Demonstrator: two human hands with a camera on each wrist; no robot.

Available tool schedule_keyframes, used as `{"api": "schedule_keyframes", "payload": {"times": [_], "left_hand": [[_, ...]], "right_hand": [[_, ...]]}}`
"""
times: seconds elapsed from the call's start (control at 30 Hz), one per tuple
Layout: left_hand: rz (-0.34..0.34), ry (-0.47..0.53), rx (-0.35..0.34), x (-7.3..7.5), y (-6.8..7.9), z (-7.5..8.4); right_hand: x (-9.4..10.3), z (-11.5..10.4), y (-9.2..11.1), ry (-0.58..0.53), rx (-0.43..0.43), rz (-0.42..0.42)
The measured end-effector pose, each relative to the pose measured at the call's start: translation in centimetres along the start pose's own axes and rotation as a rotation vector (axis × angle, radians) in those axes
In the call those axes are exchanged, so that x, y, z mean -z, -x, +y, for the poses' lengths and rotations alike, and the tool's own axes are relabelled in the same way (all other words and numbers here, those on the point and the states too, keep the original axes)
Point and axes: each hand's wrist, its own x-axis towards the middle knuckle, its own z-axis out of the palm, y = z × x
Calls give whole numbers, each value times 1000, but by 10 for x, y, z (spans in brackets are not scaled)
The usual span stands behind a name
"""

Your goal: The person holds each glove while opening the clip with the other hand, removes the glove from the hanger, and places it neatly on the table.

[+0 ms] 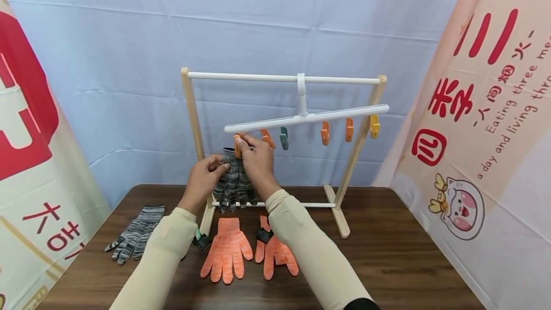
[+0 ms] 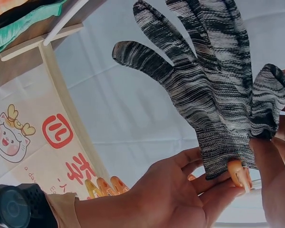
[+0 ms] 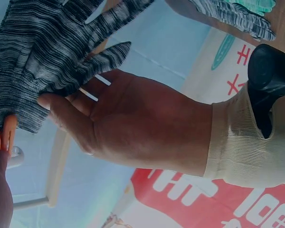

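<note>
A grey-and-black knit glove [image 1: 232, 181] hangs fingers-down under the left end of a white hanger [image 1: 267, 123]. At its cuff is an orange clip [image 1: 237, 147], which my right hand [image 1: 260, 161] pinches between thumb and fingers; the left wrist view shows the same clip [image 2: 237, 173] over the cuff edge. My left hand [image 1: 203, 180] grips the glove's left side near the cuff, its thumb in front. In the right wrist view, the left hand [image 3: 133, 118] holds the glove beside its knit thumb.
The hanger hangs tilted from a wood-and-white rack [image 1: 241, 77]. Orange, green [image 1: 284, 138] and yellow clips [image 1: 375, 127] hang along it. On the table [image 1: 387, 252] lie another grey glove [image 1: 139, 233], an orange glove [image 1: 225, 252] and a second orange one [image 1: 280, 255] with a black band.
</note>
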Motion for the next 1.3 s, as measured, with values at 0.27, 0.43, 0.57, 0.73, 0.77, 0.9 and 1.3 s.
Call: {"api": "schedule_keyframes", "payload": {"times": [0.27, 0.43, 0.57, 0.73, 0.77, 0.9, 1.3], "left_hand": [[-20, 11, 7, 5, 8, -10], [-35, -17, 12, 11, 14, -17], [-45, -32, 37, 18, 21, -23], [-42, -62, 47, 29, 29, -31], [-39, -69, 47, 31, 30, -32], [-29, -96, 57, 40, 38, -38], [-68, -131, 127, 57, 71, -68]], "right_hand": [[-1, 3, 0, 20, -12, 79], [1, 6, -1, 33, -1, 105], [1, 9, -2, 28, 1, 117], [2, 8, -1, 21, 9, 115], [2, 8, -1, 18, 10, 113], [2, 9, 0, 6, -3, 98], [5, 10, 0, -7, -38, 90]]}}
